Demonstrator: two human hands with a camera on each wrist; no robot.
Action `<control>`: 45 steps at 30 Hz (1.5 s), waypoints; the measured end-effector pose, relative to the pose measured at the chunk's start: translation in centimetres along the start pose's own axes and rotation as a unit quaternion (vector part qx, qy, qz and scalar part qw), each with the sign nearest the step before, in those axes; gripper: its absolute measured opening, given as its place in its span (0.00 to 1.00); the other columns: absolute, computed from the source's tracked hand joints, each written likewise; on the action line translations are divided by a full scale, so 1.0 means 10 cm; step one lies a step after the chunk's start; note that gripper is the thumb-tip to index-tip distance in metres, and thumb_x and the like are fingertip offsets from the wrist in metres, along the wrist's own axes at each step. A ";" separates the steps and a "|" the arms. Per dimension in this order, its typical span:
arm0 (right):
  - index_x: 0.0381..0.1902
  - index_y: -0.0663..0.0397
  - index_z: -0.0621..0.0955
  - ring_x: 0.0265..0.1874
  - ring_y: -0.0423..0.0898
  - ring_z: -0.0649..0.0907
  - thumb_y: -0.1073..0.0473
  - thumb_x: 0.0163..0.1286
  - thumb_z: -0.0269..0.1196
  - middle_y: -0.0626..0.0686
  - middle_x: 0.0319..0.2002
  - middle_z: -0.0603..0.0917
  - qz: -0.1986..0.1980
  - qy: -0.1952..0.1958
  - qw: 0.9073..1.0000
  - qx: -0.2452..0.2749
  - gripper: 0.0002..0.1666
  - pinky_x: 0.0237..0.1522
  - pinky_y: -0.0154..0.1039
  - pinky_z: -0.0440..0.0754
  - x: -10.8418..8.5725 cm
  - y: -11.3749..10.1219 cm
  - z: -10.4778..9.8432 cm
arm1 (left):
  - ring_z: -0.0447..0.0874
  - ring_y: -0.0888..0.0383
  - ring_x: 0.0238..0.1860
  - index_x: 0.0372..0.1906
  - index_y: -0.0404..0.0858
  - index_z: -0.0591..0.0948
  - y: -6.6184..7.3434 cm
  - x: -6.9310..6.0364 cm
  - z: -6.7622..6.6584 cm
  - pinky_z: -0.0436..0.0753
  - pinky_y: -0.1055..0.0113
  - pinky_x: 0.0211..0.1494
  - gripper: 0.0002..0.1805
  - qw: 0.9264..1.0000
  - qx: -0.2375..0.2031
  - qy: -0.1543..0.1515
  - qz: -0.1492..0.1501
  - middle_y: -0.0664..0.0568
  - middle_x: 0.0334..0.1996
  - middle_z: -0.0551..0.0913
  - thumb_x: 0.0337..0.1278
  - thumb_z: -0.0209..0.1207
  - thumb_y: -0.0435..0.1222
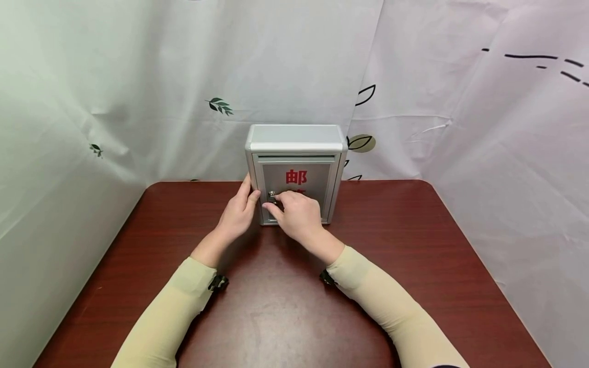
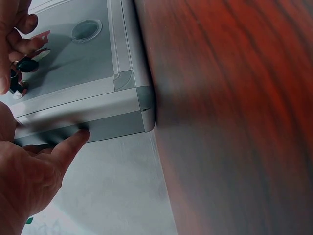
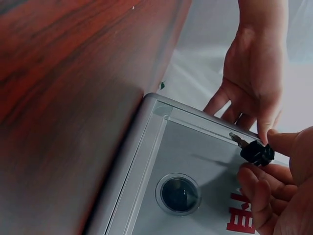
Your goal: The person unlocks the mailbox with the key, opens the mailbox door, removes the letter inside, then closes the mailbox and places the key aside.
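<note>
A silver metal mailbox (image 1: 294, 147) with a red character on its door stands upright at the table's far edge. My left hand (image 1: 236, 212) rests against its left side, fingers fairly straight along the side panel and thumb by the front edge. At the lock (image 1: 272, 194) on the door's left, my right hand (image 1: 299, 214) pinches a key with thumb and fingertips. Close up in the right wrist view, a black-headed key (image 3: 257, 152) with a metal blade shows by the right thumb. The left wrist view shows the black key head (image 2: 27, 64) near the lock; the fingers partly hide it.
The mailbox stands on a dark red-brown wooden table (image 1: 285, 317). White patterned curtain (image 1: 294, 61) hangs right behind the box and along both sides. A round window (image 3: 180, 194) sits low in the door, and a slot (image 1: 296, 157) runs along its top.
</note>
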State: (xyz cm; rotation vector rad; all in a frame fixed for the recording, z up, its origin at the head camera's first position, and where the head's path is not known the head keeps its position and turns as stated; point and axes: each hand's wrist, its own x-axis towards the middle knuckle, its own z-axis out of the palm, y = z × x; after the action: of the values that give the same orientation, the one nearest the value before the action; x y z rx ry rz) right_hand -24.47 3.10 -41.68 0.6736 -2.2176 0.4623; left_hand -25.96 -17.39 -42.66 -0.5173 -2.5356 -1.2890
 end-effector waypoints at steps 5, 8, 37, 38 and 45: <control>0.41 0.53 0.94 0.30 0.46 0.92 0.42 0.72 0.79 0.49 0.35 0.94 -0.004 0.010 1.000 0.000 0.20 0.29 0.44 0.90 0.00 -0.02 0.02 | 0.77 0.32 0.75 0.94 0.49 0.50 -0.01 0.00 -0.01 0.73 0.33 0.76 0.37 1.000 -0.001 0.001 -0.002 0.37 0.82 0.71 0.93 0.48 0.44; 0.40 0.54 0.93 0.29 0.47 0.92 0.43 0.72 0.80 0.50 0.33 0.94 -0.004 0.016 1.000 0.004 0.20 0.27 0.44 0.89 -0.01 -0.02 0.03 | 0.77 0.32 0.74 0.94 0.49 0.50 -0.02 0.00 -0.01 0.73 0.34 0.76 0.37 1.000 0.000 0.002 -0.002 0.36 0.81 0.71 0.93 0.48 0.44; 0.47 0.61 0.93 0.29 0.45 0.89 0.47 0.81 0.71 0.53 0.34 0.94 0.190 -0.085 0.954 0.218 0.20 0.36 0.46 0.88 0.00 -0.07 -0.01 | 0.76 0.34 0.76 0.94 0.52 0.49 -0.03 0.01 0.00 0.74 0.35 0.76 0.37 1.000 -0.001 -0.001 0.000 0.38 0.82 0.70 0.93 0.47 0.47; 0.47 0.61 0.94 0.28 0.44 0.88 0.47 0.81 0.71 0.52 0.33 0.94 0.196 -0.085 0.950 0.227 0.20 0.35 0.45 0.88 0.00 -0.07 0.00 | 0.76 0.35 0.76 0.94 0.53 0.49 -0.04 0.01 0.00 0.74 0.35 0.76 0.37 1.000 -0.001 -0.001 0.000 0.38 0.82 0.70 0.93 0.47 0.47; 0.48 0.59 0.93 0.28 0.45 0.93 0.48 0.82 0.71 0.49 0.30 0.93 0.252 -0.104 0.902 0.334 0.18 0.30 0.38 0.87 -0.02 -0.06 0.00 | 0.75 0.34 0.77 0.94 0.51 0.49 -0.04 0.00 0.01 0.73 0.34 0.76 0.37 1.000 -0.002 -0.001 0.002 0.38 0.83 0.69 0.93 0.47 0.46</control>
State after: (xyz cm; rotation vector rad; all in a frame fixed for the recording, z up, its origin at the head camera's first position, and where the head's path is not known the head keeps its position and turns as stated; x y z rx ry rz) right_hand -24.04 2.67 -41.75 0.4818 -2.4236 1.5260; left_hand -26.12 -17.57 -43.02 -0.5234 -2.5333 -1.2923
